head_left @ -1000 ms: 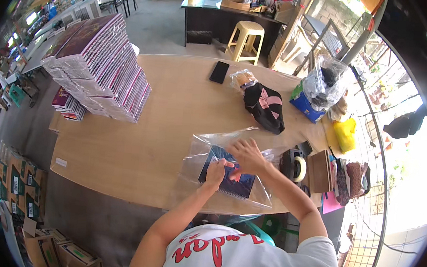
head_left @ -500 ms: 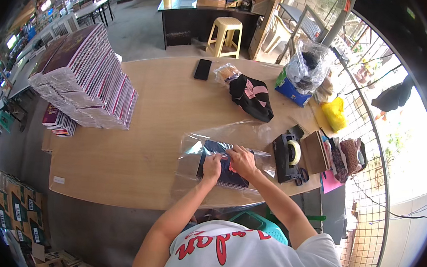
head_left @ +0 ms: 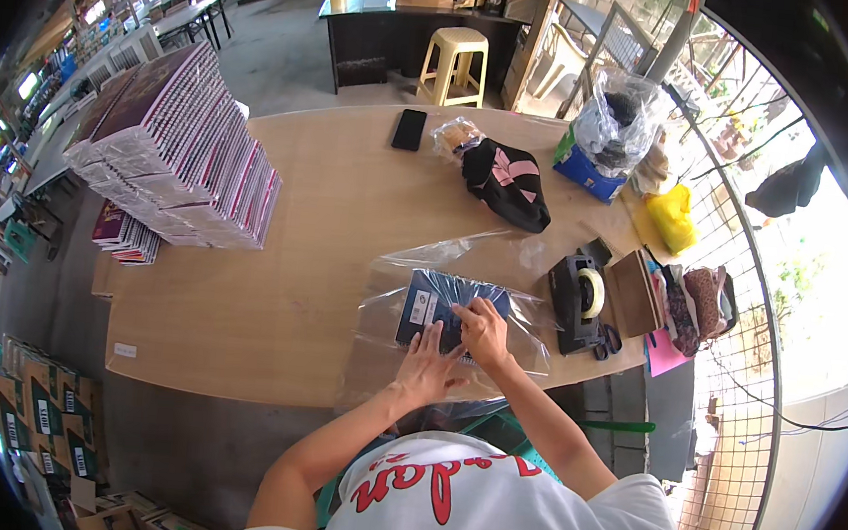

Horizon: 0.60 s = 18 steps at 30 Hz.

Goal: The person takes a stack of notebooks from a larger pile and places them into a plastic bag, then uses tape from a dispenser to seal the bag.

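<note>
A dark blue spiral-bound notebook [head_left: 450, 289] with a white label lies on the table, its coil toward me. Clear plastic film [head_left: 381, 306] is under and around it, spreading past its sides in creases. My left hand [head_left: 426, 370] is open, fingers spread over the notebook's near edge. Above the notebook's right half, my right hand [head_left: 484, 332] is closed with curled fingers on the film, pulling it into creases. The film between those fingers is partly hidden.
Tall stacks of wrapped spiral notebooks [head_left: 179, 151] stand at the left. A black tape dispenser [head_left: 569, 301] and scissors [head_left: 607, 342] lie close on the right. Farther back are a phone [head_left: 409, 130], a black-and-pink bag [head_left: 505, 184] and a yellow bag [head_left: 672, 218].
My left hand has opened from a closed grip and moved to the notebook's near edge. A white label shows now; earlier a pinkish-red mark showed. My right hand stays over the right half.
</note>
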Tool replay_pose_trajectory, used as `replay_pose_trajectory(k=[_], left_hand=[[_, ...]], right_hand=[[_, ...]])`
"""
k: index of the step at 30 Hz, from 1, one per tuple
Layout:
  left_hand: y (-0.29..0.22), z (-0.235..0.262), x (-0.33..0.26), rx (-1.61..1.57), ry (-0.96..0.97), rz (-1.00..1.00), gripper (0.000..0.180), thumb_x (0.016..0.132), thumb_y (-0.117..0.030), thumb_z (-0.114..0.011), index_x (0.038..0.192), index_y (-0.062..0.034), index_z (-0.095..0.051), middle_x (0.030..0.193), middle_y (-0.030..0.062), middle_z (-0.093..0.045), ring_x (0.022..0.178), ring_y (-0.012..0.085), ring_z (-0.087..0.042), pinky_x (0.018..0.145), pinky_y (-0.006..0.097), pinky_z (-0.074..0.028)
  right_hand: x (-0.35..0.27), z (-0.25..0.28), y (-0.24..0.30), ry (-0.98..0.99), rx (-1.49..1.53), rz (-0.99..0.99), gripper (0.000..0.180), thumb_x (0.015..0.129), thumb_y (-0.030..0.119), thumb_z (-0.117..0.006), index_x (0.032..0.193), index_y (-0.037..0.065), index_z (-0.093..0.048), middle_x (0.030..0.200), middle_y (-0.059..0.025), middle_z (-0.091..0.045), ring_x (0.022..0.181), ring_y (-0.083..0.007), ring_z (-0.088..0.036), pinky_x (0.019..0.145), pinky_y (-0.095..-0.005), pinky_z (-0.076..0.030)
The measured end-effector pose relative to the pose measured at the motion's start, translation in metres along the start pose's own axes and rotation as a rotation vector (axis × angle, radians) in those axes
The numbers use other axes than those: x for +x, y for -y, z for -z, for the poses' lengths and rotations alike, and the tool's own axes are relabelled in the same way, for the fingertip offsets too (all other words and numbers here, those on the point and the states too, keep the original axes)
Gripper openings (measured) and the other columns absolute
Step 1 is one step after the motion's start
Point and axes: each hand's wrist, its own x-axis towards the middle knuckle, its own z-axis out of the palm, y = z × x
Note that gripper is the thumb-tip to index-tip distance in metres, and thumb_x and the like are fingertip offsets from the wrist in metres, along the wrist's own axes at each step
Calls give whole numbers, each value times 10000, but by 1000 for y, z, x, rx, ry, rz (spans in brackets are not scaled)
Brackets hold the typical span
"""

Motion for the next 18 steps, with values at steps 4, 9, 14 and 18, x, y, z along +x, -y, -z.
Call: replay_pose_trajectory(k=[4, 9, 14, 18], left_hand=[[-7, -13, 3, 86, 4, 75, 752, 723, -456, -808, 1386, -236, -530, 1531, 358, -146, 1421, 603, -67, 1122, 686, -175], [1, -38, 15, 212, -37, 106, 852, 665, -461, -833, 1420, -245, -503, 1550, 358, -123, 1402, 637, -73, 1061, 769, -153], [-1, -42, 29, 273, -45, 169, 904, 686, -493, -803, 1450, -146, -465, 1554, 368, -114, 1407, 629, -77, 1044, 788, -139], [-3, -40, 33, 204, -108, 205, 894, 701, -467, -796, 1465, -163, -447, 1557, 358, -120, 1410, 615, -96, 1038, 794, -115]], right_hand=[[-4, -1, 1, 36, -4, 1, 276, 694, 31, -611, 936, 80, -736, 831, -64, -602, 835, -266, -626, 705, -383, -542], [-8, -8, 2, 58, 14, 9, 212, 691, 23, -646, 874, 73, -738, 782, -59, -581, 808, -255, -622, 684, -375, -524], [-9, -14, 4, 122, -15, 34, 57, 712, 101, -612, 740, 62, -643, 800, -72, -582, 825, -286, -616, 709, -399, -529], [-12, -19, 1, 193, -59, 55, 155, 713, 120, -631, 852, 63, -671, 839, -80, -572, 876, -287, -611, 730, -405, -528]])
